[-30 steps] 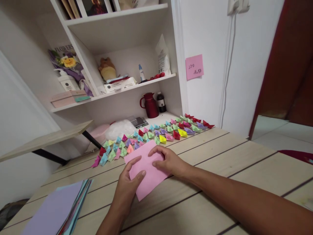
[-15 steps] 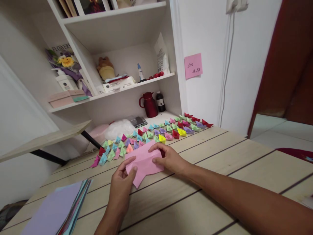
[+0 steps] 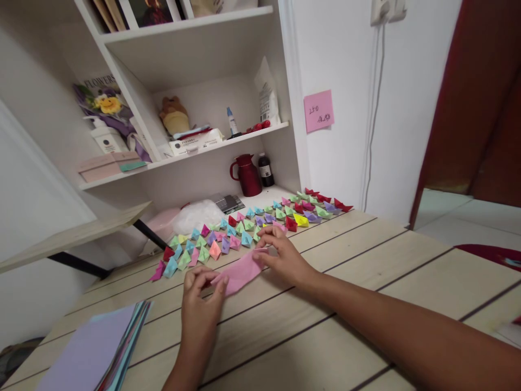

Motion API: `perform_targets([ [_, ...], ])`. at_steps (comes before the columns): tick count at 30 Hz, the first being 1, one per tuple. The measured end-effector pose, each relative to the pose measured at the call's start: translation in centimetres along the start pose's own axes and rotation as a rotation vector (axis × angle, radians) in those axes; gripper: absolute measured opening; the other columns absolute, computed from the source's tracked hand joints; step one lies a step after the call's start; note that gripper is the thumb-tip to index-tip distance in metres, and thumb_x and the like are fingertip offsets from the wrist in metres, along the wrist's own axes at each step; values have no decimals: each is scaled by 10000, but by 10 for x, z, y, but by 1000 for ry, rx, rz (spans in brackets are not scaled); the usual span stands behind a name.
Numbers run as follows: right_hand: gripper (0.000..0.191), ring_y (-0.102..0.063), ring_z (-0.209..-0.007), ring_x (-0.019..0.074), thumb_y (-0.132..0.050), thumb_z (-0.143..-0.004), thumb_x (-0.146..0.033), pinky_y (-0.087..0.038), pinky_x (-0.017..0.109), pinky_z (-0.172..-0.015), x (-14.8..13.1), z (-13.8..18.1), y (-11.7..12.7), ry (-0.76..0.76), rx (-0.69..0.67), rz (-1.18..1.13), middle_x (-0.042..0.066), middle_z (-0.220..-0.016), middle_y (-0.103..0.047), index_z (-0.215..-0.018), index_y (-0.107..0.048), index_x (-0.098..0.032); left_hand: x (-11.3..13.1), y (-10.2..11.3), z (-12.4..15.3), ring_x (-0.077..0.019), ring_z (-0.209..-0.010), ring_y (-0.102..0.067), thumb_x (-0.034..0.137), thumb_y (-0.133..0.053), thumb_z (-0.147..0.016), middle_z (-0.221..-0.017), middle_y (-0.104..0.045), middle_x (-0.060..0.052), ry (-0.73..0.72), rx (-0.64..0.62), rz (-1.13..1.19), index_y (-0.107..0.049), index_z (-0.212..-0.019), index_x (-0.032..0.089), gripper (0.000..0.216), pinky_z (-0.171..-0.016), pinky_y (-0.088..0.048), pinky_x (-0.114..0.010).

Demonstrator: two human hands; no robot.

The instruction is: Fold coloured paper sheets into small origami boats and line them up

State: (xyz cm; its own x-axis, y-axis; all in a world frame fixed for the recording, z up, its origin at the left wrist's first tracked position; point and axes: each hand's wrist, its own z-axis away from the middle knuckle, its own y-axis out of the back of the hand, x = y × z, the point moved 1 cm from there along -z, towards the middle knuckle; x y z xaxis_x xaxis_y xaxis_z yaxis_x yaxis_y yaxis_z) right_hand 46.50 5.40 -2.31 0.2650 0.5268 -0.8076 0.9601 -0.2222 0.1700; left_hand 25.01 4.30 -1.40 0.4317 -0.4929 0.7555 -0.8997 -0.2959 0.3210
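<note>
A pink sheet of paper [image 3: 241,274], folded into a narrow band, is held between my two hands just above the table. My left hand [image 3: 203,290] pinches its left end between thumb and fingers. At the right end, my right hand [image 3: 280,255] grips it with the thumb below and the fingers curled over. Beyond the hands stand rows of small folded paper boats [image 3: 214,250] in many colours. My right fingers partly hide some of these boats.
A stack of coloured paper [image 3: 89,347] lies at the left front of the slatted wooden table [image 3: 366,336]. Behind the boats are a plastic bag [image 3: 199,214], a red jug [image 3: 248,176] and a dark bottle [image 3: 266,169]. A raised wooden shelf [image 3: 81,231] stands at the left.
The pink paper was spread wider with a flap hanging down; now it is a narrow folded strip. My hands stay at its two ends.
</note>
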Motion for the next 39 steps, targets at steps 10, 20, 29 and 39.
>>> perform_targets([
  [10,265,-466,-642,127,-673,-742,-390,-349,250,-605,6,2,-5,-313,-87,-386,-36,-707,-514,-784,-526,-173,2,-4,3,-130,-609,-552,463,-738,-680,-643,-607,13,428,-270,357,-581,-678,174,329,-627,-417,-227],
  [20,369,-598,-777,168,-777,-601,-218,-461,272,-693,3,8,-9,-463,-220,-564,23,-855,-676,-932,-625,-156,-4,-4,3,-113,-568,-523,455,-775,-640,-627,-605,25,473,-128,394,-582,-708,165,355,-559,-383,-205],
  [29,143,-414,-451,66,-655,-736,-286,-326,209,-439,2,7,-10,-391,-215,-481,-40,-600,-533,-790,-617,-160,-11,-3,1,-95,-569,-484,441,-770,-657,-614,-573,43,465,-74,408,-579,-707,163,342,-563,-361,-201],
  [39,162,-534,-747,155,-710,-711,-313,-448,283,-681,4,-1,-1,-216,-65,-478,12,-777,-609,-816,-704,-191,-1,-10,12,-190,-579,-590,561,-566,-795,-582,-647,-54,296,-545,174,-693,-648,178,429,-644,-441,-294],
])
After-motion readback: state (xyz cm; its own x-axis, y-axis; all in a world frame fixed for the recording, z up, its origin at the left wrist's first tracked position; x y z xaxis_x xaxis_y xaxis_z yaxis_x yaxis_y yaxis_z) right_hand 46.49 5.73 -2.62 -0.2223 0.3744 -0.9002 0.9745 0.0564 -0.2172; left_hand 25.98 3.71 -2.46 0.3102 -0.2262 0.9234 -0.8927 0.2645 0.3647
